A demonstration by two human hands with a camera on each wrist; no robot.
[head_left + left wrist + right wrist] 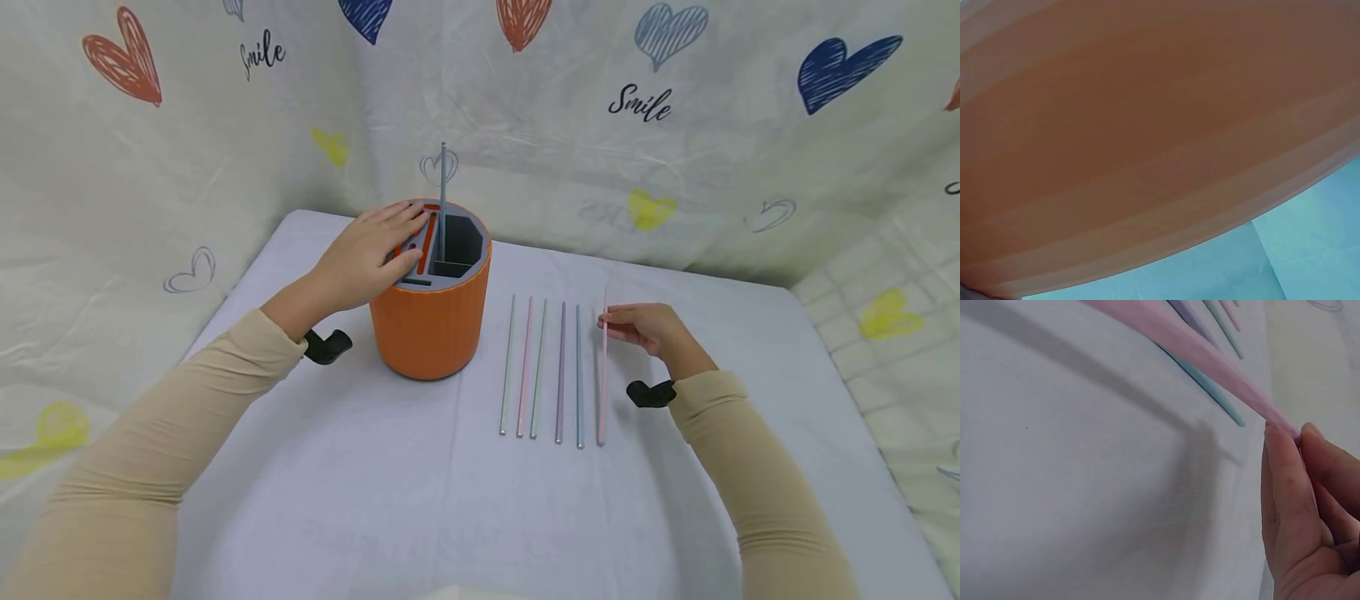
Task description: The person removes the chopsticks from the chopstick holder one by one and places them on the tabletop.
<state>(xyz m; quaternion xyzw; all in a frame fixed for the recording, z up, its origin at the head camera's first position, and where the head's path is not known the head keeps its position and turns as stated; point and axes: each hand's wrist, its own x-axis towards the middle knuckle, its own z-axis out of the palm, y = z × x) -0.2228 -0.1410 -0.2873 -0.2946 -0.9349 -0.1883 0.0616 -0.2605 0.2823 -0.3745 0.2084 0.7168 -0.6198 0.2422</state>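
My left hand rests with extended fingers on the grey top of an orange pen holder. One blue-grey pencil stands upright in the holder's open compartment. In the left wrist view the holder's orange wall fills most of the frame, and the hand is out of sight. My right hand pinches a pink pencil near its far end, between thumb and fingertips. The right wrist view shows this pink pencil raised above the cloth, its shadow below.
Left of the right hand, several pastel pencils lie side by side, among them a blue pencil, a purple pencil and a green pencil. A white cloth covers the table. Behind it hangs a heart-patterned curtain.
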